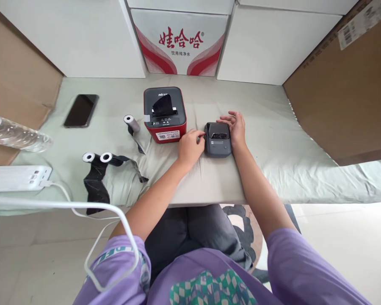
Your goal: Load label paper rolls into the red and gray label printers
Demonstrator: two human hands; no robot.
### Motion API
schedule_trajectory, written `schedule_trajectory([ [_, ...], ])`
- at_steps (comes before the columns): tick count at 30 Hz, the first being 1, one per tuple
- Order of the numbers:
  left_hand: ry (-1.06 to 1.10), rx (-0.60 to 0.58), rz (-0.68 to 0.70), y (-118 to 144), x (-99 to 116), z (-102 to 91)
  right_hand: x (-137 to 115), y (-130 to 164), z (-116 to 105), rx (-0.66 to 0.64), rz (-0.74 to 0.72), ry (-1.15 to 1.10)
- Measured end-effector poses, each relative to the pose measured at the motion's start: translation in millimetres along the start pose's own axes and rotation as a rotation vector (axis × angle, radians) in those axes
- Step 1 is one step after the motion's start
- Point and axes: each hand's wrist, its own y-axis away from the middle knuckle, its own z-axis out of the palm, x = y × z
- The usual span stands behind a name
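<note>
A small dark grey portable printer point(218, 149) sits near the front edge of the cloth-covered surface, black paper showing under its lid window. My left hand point(190, 149) is at its left side, fingers curled with the fingertips on its edge. Along its right side rests my right hand point(236, 130), fingers stretched and spread past the back corner; its thumb is hard to make out. Just left of my hands stands a larger red and black receipt printer point(165, 123), a piece of black paper point(163, 105) sticking up from its slot.
Left of the printers lie several paper rolls point(133, 123) with black strips unwound. Farther left are a phone point(81, 110), a water bottle point(19, 133) and a power strip point(17, 178) with a white cable point(123, 220). Cardboard boxes point(346, 93) flank the surface; a white carton point(182, 42) stands behind.
</note>
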Motion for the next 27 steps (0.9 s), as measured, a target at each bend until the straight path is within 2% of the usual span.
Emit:
schedule_trajectory([
  [7, 0.100, -0.047, -0.055, -3, -8, 0.2, 5, -3, -2, -0.030, -0.026, 0.012],
  [12, 0.061, -0.090, -0.089, -4, -8, -2.2, 5, -3, -2, -0.047, -0.008, 0.030],
  [17, 0.034, -0.078, -0.052, -3, -8, -2.5, 3, -2, -1, -0.036, 0.012, 0.040],
  [21, 0.028, -0.033, -0.041, 1, -8, 2.6, 2, -2, 0, -0.031, 0.001, 0.033],
  [27, 0.022, 0.135, 0.024, 3, -6, 11.4, 0, 0, 1, -0.008, -0.007, 0.040],
])
